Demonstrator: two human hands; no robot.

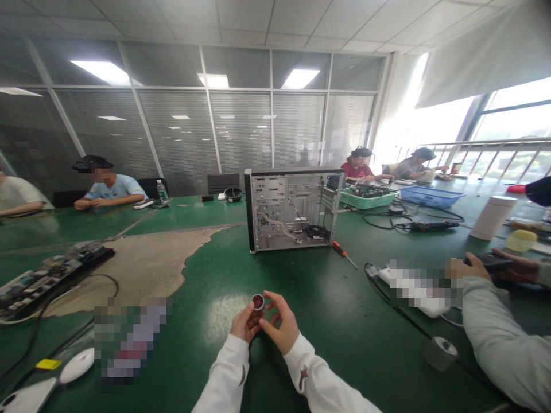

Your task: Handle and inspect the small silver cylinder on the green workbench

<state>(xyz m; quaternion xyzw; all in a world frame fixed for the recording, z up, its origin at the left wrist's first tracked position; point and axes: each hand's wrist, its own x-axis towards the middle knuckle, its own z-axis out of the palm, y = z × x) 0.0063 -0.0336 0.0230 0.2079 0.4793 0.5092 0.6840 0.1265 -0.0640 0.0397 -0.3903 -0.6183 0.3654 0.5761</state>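
My left hand point(244, 326) grips a small round container point(257, 302) with a pale rim, its open top facing up. Small dark reddish pieces lie inside it, too small to name. Close by on the right, my right hand point(282, 324) has its thumb and forefinger apart and curved toward the container; whether a fingertip touches it I cannot tell. Beyond both hands, an open computer case point(295, 209) stands upright on the green table point(224, 275), with loose cables and a black fan inside. An orange-handled screwdriver point(339, 249) lies at the case's right corner.
Left are a circuit board point(55, 275), cables and a white oval object point(77, 366). A green basket point(370, 198), a blue basket point(430, 196) and a white cup point(493, 218) stand right. A co-worker's sleeve point(495, 338) reaches in nearby; other people sit farther off.
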